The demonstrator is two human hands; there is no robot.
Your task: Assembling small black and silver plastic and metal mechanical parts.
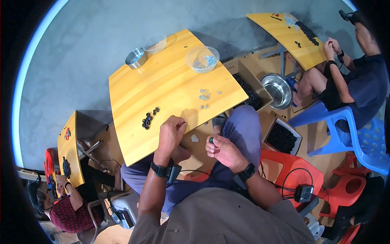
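My left hand [172, 132] is above the near edge of the yellow wooden table [162, 81], its fingers pinched together. Something small and dark shows at its fingertips, too small to name. Over my lap, my right hand [226, 151] is closed on a small black cylindrical part [211, 140] with an open round end. Several black round parts [147, 120] lie loosely grouped on the table, to the left of my left hand. Farther right on the tabletop are small piles of tiny silvery metal pieces [204, 96].
On the table stand a steel bowl [136, 58] and a clear plastic bowl [203, 59] of metal pieces. Boxes of black parts [282, 137] and a steel basin [277, 91] are on the right. Co-workers [367, 77] sit at other tables; red stools [292, 168] stand close by.
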